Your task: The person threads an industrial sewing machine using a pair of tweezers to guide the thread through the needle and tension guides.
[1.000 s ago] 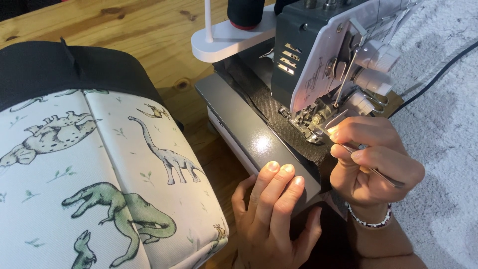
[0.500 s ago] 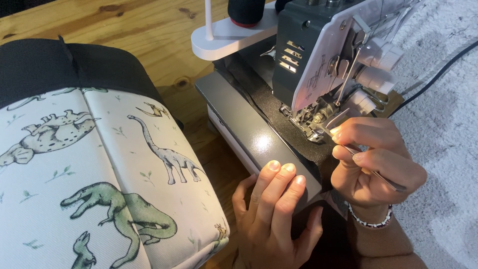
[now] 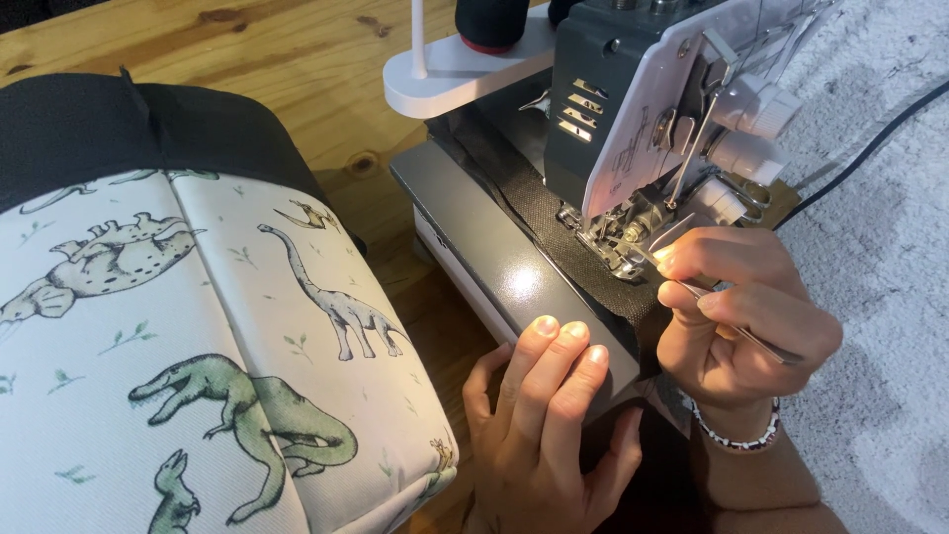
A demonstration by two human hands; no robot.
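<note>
Wooden tabletop point(image 3: 247, 59) carried our grey sewing machine point(image 3: 633, 129), black fabric point(image 3: 554, 218) under its needle. Our right hand point(image 3: 736, 316) pinched metal tweezers point(image 3: 732, 321) beside the presser foot; our left hand point(image 3: 544, 425) lay flat, fingers point(image 3: 559, 366) extended, on the machine's bed. Dinosaur-print cushion point(image 3: 198, 366) sat nearby.

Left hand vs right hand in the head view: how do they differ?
The left hand lies with its fingers flat on the front edge of the serger, holding nothing; the right hand is curled, pinching metal tweezers at the needle area. The right wrist wears a beaded bracelet; the left shows none. Both are bare.
</note>
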